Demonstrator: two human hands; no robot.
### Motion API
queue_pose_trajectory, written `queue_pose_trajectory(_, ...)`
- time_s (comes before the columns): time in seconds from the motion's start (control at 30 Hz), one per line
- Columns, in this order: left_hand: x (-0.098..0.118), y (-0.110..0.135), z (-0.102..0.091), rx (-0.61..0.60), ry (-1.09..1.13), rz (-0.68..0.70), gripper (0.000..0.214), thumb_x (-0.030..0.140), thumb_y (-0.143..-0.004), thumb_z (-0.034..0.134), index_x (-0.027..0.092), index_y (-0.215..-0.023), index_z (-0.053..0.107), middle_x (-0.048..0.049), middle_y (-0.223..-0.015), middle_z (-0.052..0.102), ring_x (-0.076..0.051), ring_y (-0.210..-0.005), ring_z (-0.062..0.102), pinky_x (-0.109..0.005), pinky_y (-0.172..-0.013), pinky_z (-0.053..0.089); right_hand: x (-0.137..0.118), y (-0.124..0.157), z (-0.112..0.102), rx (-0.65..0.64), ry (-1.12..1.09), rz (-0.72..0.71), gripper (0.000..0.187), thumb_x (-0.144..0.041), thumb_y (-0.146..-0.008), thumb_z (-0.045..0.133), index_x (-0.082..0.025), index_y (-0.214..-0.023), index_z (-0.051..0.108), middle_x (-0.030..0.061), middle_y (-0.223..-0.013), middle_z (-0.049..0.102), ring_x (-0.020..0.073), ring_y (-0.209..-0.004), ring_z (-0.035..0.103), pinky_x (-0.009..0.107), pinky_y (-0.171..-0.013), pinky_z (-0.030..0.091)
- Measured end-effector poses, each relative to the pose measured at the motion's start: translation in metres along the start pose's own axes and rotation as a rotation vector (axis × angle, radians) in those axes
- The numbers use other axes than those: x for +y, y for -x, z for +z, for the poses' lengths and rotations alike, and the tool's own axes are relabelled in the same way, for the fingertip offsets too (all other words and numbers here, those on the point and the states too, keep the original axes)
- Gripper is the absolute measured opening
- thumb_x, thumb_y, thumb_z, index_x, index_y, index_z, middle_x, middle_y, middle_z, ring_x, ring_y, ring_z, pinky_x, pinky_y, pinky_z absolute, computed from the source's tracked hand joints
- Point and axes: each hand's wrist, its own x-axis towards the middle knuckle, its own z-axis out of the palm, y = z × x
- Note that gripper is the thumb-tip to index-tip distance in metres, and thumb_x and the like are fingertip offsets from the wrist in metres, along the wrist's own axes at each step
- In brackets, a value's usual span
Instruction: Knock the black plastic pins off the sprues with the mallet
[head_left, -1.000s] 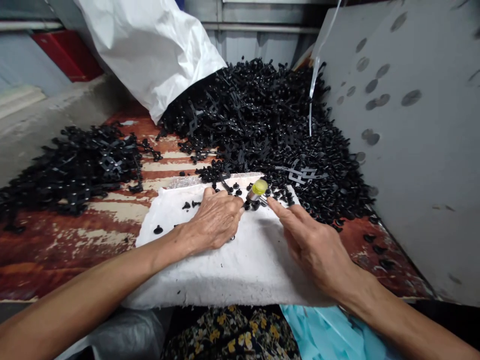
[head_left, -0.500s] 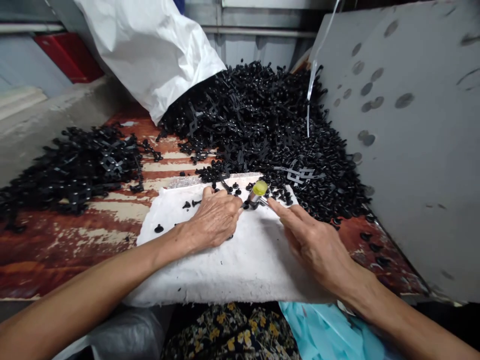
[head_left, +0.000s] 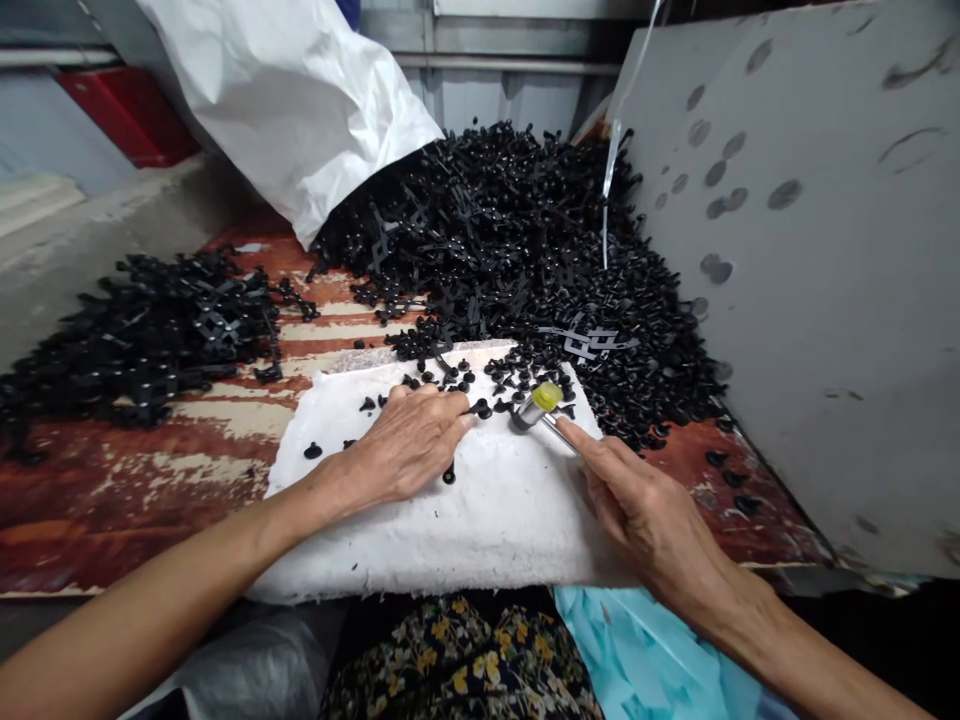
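My left hand (head_left: 401, 445) rests palm down on a white cloth pad (head_left: 480, 510), fingers curled together, fingertips touching small black plastic pieces (head_left: 480, 408) near the pad's far edge. My right hand (head_left: 637, 505) lies on the pad's right side with its forefinger stretched along a thin metal tool (head_left: 541, 405) that has a yellow-green cap. The tool's head sits just right of the left fingertips, among loose black pieces. What the left fingers pinch is too small to name.
A large heap of black plastic parts (head_left: 525, 240) spills from a white sack (head_left: 292, 90) behind the pad. A second black heap (head_left: 142, 330) lies at left on the worn red board (head_left: 112, 480). A grey panel (head_left: 810, 280) stands at right. Blue plastic (head_left: 645, 650) lies below.
The right hand and the yellow-capped tool have shifted a little right and toward me, away from the left fingertips. More loose black pieces now show on the pad's far edge.
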Motion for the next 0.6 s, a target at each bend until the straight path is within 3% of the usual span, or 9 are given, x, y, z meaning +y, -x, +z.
queue_pose_trajectory(0.2,0.0,-0.013,-0.005,0.045,0.025,-0.021,0.028,0.027,-0.097,0.031,0.021,-0.071,0.041,-0.0011,-0.07,0.049,-0.018,-0.067,0.046,-0.033,-0.065,0.03,-0.002,-0.017,0.004,0.035,-0.058,0.025,0.054,-0.007,-0.09,0.038,-0.02,-0.142,0.048,0.0097,-0.093,0.068,0.0215,-0.074,0.067,0.034,-0.065,0.056)
queue_pose_trajectory(0.4,-0.003,-0.006,-0.009,0.044,0.037,-0.072,0.029,0.027,-0.097,0.032,0.02,-0.07,0.041,0.0002,-0.068,0.048,-0.016,-0.062,0.043,-0.031,-0.061,0.028,-0.011,-0.024,0.001,-0.087,-0.025,-0.001,0.06,-0.004,-0.083,0.037,-0.013,-0.14,0.051,0.0111,-0.087,0.066,0.0203,-0.054,0.061,0.033,-0.048,0.05)
queue_pose_trajectory(0.5,-0.002,-0.005,-0.006,0.017,0.032,-0.078,0.03,0.028,-0.099,0.031,0.02,-0.072,0.043,0.0002,-0.067,0.049,-0.017,-0.066,0.046,-0.032,-0.064,0.03,-0.013,-0.011,0.0,-0.02,-0.234,0.009,0.055,-0.006,-0.087,0.036,-0.013,-0.139,0.052,0.0117,-0.089,0.067,0.0212,-0.065,0.065,0.034,-0.057,0.053)
queue_pose_trajectory(0.6,0.006,-0.007,-0.003,-0.006,-0.023,-0.052,0.031,0.029,-0.099,0.031,0.019,-0.076,0.049,-0.0016,-0.072,0.055,-0.019,-0.073,0.048,-0.035,-0.071,0.032,-0.014,-0.01,-0.003,0.077,-0.515,0.197,0.044,-0.017,-0.093,0.043,-0.015,-0.136,0.055,0.0113,-0.098,0.07,0.0231,-0.087,0.067,0.035,-0.073,0.054)
